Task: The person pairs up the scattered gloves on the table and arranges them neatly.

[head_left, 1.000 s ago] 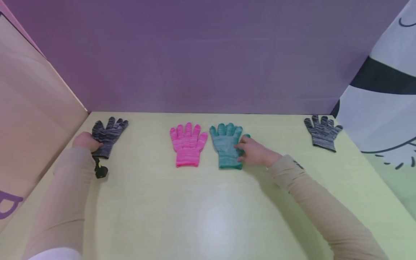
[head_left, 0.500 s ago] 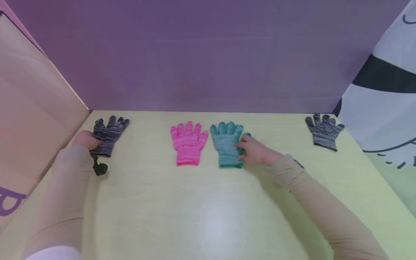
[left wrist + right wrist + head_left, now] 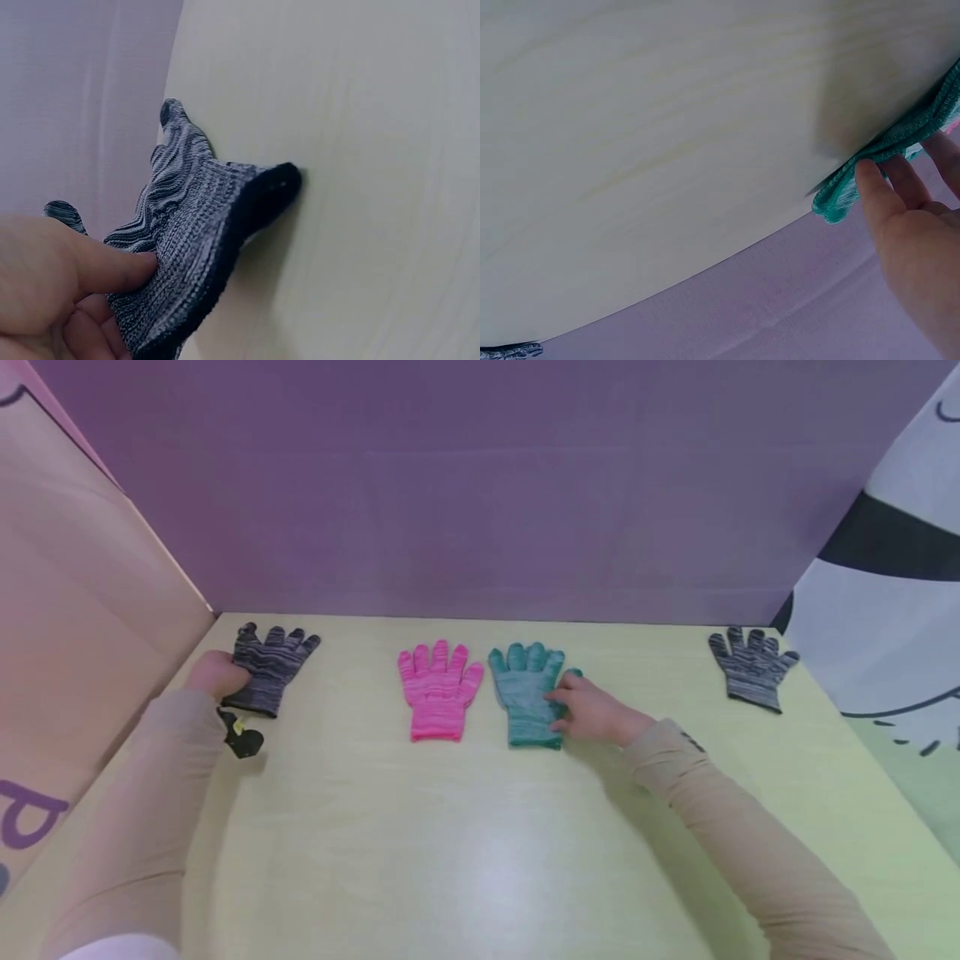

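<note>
My left hand (image 3: 217,675) pinches a dark grey striped knit glove (image 3: 270,668) by its left side, at the far left of the table. In the left wrist view the thumb (image 3: 112,266) presses on the striped fabric, the cuff gapes, and a shadow falls under it. Near the middle, my right hand (image 3: 596,710) reaches over a teal knit glove (image 3: 525,693) lying palm-flat, its fingertips on the glove's right side. Seen from the right wrist, those fingers are spread and touch the teal edge (image 3: 900,142). Left of the teal glove lies a pink glove (image 3: 438,693).
Another grey striped glove (image 3: 752,668) lies at the far right corner of the pale table (image 3: 420,843). A purple wall (image 3: 480,493) stands along the back, with printed panels at both sides. A small black object (image 3: 243,741) shows beneath my left wrist.
My left hand has shifted slightly right together with the dark striped glove. The right hand stays at the teal glove, and the whole head view has moved a little.
</note>
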A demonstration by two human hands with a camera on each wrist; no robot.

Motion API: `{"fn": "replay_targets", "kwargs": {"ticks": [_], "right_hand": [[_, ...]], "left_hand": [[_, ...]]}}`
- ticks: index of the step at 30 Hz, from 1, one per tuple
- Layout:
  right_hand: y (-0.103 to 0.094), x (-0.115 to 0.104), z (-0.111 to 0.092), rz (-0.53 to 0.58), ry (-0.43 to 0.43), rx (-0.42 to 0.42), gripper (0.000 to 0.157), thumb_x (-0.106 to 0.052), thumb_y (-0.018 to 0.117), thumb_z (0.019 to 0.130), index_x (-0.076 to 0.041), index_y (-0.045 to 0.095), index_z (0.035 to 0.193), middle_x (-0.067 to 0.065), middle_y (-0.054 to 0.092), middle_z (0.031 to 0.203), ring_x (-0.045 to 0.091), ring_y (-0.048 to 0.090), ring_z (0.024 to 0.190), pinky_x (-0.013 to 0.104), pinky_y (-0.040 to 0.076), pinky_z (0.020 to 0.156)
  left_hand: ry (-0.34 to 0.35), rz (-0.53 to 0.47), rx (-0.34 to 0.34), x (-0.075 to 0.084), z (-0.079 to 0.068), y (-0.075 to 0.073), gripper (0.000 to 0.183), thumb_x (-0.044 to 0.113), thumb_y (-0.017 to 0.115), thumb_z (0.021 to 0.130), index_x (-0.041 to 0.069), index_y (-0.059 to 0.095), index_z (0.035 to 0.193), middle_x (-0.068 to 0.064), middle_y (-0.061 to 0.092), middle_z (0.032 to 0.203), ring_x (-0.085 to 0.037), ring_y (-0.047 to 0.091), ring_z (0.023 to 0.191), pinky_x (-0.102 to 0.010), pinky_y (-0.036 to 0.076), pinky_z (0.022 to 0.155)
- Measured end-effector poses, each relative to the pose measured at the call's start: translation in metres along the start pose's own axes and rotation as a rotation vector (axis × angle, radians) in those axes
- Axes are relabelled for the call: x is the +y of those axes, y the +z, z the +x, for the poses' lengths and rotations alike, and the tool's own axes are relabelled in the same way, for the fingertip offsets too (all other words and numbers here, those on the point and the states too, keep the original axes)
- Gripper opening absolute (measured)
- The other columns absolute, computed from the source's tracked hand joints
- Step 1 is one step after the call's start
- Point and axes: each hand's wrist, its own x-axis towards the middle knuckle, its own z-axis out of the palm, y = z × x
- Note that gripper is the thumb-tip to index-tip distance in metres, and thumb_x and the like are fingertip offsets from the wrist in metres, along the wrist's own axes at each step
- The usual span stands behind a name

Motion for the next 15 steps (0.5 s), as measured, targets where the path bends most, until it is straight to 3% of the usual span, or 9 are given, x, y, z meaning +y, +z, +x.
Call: {"fn": "replay_targets", "kwargs": {"ticks": [2,4,7,15], "right_hand": [[0.000,0.000,0.000,0.001,0.000,-0.006,0.050,-0.016,0.070,0.085,0.009,0.055,0.125,0.016,0.050,0.105,0.024,0.050,0.092,0.041,0.047,0.087],[0.001,0.000,0.000,-0.001,-0.003,-0.008,0.050,-0.016,0.069,0.085,0.009,0.054,0.125,0.016,0.049,0.105,0.024,0.050,0.092,0.041,0.047,0.087],[0.001,0.001,0.001,-0.008,-0.004,-0.006,0.049,-0.017,0.069,0.086,0.008,0.054,0.126,0.016,0.050,0.105,0.024,0.050,0.092,0.041,0.047,0.088],[0.000,0.000,0.001,-0.015,-0.010,0.011,0.049,-0.017,0.070,0.085,0.009,0.056,0.124,0.017,0.051,0.103,0.025,0.050,0.091,0.041,0.047,0.087]], "left_hand": [[-0.013,-0.023,0.007,0.005,-0.006,0.000,0.020,0.007,0.048,0.079,-0.012,0.049,0.075,-0.021,0.052,0.075,-0.029,0.047,0.067,-0.030,0.037,0.053],[-0.026,-0.062,-0.020,0.009,-0.012,-0.001,0.033,0.008,0.048,0.084,-0.023,0.049,0.095,-0.030,0.053,0.091,-0.031,0.049,0.072,-0.029,0.040,0.055],[-0.044,-0.138,-0.073,0.011,-0.017,-0.004,0.047,0.010,0.047,0.089,-0.024,0.040,0.120,-0.034,0.048,0.108,-0.029,0.050,0.081,-0.026,0.043,0.060],[-0.070,-0.238,-0.181,0.011,-0.010,-0.013,0.043,0.013,0.045,0.094,-0.019,0.039,0.121,-0.005,0.052,0.085,-0.013,0.048,0.073,-0.025,0.045,0.063]]}}
